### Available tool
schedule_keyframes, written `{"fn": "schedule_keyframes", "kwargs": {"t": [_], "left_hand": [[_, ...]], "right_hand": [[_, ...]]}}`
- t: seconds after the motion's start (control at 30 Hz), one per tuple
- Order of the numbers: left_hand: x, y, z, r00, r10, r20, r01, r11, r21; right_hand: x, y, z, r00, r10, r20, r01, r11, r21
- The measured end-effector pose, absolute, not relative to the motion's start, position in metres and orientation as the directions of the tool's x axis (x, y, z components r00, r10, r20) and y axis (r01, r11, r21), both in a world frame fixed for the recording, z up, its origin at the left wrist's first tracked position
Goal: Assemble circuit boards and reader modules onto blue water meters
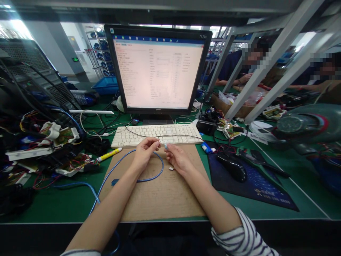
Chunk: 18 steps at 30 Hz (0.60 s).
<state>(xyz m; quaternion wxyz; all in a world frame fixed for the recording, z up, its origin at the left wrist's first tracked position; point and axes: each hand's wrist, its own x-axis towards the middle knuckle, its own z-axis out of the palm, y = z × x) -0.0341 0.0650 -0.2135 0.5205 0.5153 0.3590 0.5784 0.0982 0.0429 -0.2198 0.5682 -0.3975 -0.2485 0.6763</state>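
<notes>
Above the cardboard sheet (165,199), my two hands are close together with a small gap between the fingertips. My left hand (145,153) is closed in a pinch; a whitish speck shows at its fingertips, too small to name. My right hand (179,159) pinches a small light-blue piece (166,146) between thumb and finger. Under the right palm a small white connector (172,168) shows, with a short dark lead running beneath the hand. A blue cable (158,174) loops around behind and under my left wrist, its blue plug (114,182) lying on the cardboard.
A white keyboard (157,132) and a lit monitor (160,71) stand behind my hands. Circuit boards and wires (66,138) crowd the left, beside a yellow marker (109,154). On the right are a black mouse (232,167), a mouse pad (255,193) and a blue battery-like pack (206,148). Other people sit beyond the frame bars.
</notes>
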Motion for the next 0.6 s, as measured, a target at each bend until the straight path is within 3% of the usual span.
{"fn": "schedule_keyframes", "kwargs": {"t": [0.2, 0.4, 0.6], "left_hand": [[-0.0354, 0.0679, -0.2167, 0.067, 0.973, 0.219, -0.267, -0.194, 0.944], [-0.0392, 0.0701, -0.2155, 0.085, 0.995, 0.059, -0.343, -0.026, 0.939], [-0.0391, 0.0708, -0.2167, 0.091, 0.996, 0.023, -0.229, -0.001, 0.973]], "right_hand": [[0.097, 0.0432, -0.2212, -0.014, 0.973, -0.231, -0.555, -0.2, -0.807], [0.1024, 0.0483, -0.227, 0.112, 0.97, -0.215, -0.545, -0.12, -0.83], [0.1038, 0.0494, -0.2296, 0.17, 0.968, -0.183, -0.5, -0.076, -0.863]]}}
